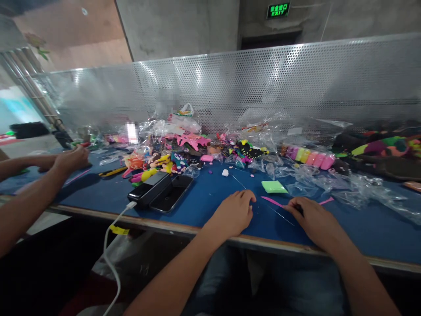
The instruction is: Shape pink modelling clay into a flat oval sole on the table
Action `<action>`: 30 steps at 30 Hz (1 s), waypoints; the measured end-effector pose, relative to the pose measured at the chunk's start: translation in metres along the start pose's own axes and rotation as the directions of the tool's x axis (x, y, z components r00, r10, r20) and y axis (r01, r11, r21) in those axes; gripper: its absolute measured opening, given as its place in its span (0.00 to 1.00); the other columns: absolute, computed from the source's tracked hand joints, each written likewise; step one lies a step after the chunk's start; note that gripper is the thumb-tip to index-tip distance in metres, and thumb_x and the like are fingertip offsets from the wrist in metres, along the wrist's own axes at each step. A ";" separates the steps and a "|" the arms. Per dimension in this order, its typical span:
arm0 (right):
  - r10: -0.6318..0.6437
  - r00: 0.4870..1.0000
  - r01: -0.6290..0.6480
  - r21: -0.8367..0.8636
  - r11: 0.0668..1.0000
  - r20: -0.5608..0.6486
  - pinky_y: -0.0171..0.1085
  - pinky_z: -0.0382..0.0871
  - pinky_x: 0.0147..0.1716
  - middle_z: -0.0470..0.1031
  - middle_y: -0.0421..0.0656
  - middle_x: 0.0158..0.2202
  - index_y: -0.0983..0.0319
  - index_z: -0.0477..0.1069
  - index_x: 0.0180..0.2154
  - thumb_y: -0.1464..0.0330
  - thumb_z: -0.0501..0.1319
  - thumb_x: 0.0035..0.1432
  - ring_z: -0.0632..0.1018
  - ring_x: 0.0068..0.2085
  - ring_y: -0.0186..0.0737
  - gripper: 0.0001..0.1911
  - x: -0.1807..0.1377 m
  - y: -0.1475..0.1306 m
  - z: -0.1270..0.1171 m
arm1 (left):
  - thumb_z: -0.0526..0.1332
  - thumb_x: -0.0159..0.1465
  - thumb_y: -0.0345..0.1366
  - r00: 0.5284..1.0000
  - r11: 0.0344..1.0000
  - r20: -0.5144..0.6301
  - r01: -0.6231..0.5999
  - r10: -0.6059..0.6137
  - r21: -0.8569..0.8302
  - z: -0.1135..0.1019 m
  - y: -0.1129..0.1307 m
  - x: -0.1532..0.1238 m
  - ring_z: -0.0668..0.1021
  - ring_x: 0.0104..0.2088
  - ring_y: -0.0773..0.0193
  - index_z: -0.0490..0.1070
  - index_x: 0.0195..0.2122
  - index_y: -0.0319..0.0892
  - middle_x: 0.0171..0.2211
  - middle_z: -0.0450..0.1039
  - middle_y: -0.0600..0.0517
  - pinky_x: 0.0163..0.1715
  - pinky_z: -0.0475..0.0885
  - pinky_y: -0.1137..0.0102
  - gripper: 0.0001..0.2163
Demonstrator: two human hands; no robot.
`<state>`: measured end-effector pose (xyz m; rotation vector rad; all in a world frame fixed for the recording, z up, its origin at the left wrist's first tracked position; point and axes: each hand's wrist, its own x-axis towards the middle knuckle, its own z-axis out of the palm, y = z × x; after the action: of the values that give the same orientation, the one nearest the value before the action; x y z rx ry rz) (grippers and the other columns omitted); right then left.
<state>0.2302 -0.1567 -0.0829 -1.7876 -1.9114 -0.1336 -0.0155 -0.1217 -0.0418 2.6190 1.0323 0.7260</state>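
My left hand rests on the blue table with its fingers curled loosely and nothing visible in them. My right hand lies beside it, fingers pinched on a thin dark tool whose fine tip points left. A thin pink strip of clay lies on the table between the two hands, and another pink piece pokes out past the right hand. A flat green slab of clay sits just beyond the hands.
Two phones and a black power bank with a white cable lie at left. Colourful clay figures, clay bars and clear plastic bags crowd the back, before a perforated metal screen. Another person's arms work at far left.
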 end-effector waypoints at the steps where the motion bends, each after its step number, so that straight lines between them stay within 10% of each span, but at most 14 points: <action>1: 0.013 1.000 -0.013 0.000 1.000 0.009 0.42 0.66 0.33 0.75 0.45 0.31 0.58 0.68 0.31 0.54 0.48 0.63 0.76 0.34 0.47 0.19 0.000 -0.002 -0.002 | 0.49 0.65 0.29 1.000 0.999 0.024 -0.002 0.003 -0.036 0.002 -0.001 0.000 0.75 0.43 0.58 0.65 0.48 0.43 0.42 0.73 0.48 0.42 0.68 0.66 0.12; 7: 0.007 1.000 -0.007 -0.037 0.999 -0.002 0.43 0.67 0.35 0.75 0.45 0.33 0.59 0.69 0.35 0.52 0.52 0.61 0.76 0.37 0.48 0.18 -0.002 -0.011 -0.004 | 0.51 0.68 0.46 0.992 0.996 -0.106 0.060 -0.066 -0.061 -0.002 -0.003 -0.007 0.76 0.33 0.59 0.69 0.46 0.46 0.29 0.73 0.52 0.36 0.68 0.67 0.14; 16: -0.017 1.000 0.016 -0.013 1.000 -0.026 0.46 0.67 0.42 0.74 0.45 0.36 0.58 0.70 0.37 0.51 0.52 0.61 0.76 0.40 0.47 0.19 -0.006 -0.009 -0.004 | 0.47 0.70 0.38 0.996 0.998 0.075 -0.049 0.045 0.048 -0.002 -0.008 -0.013 0.65 0.62 0.55 0.67 0.56 0.44 0.62 0.63 0.48 0.61 0.57 0.55 0.17; 30: 0.004 0.999 -0.005 -0.021 1.000 -0.051 0.47 0.66 0.42 0.74 0.46 0.34 0.59 0.71 0.35 0.51 0.52 0.60 0.75 0.38 0.48 0.20 -0.006 -0.004 -0.001 | 0.53 0.67 0.46 0.998 0.998 0.064 -0.014 0.011 0.060 -0.026 -0.015 -0.078 0.62 0.64 0.60 0.59 0.63 0.47 0.64 0.60 0.52 0.64 0.56 0.61 0.23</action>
<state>0.2271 -0.1633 -0.0838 -1.7847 -1.8769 -0.1969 -0.0868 -0.1636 -0.0542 2.6834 1.0366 0.6191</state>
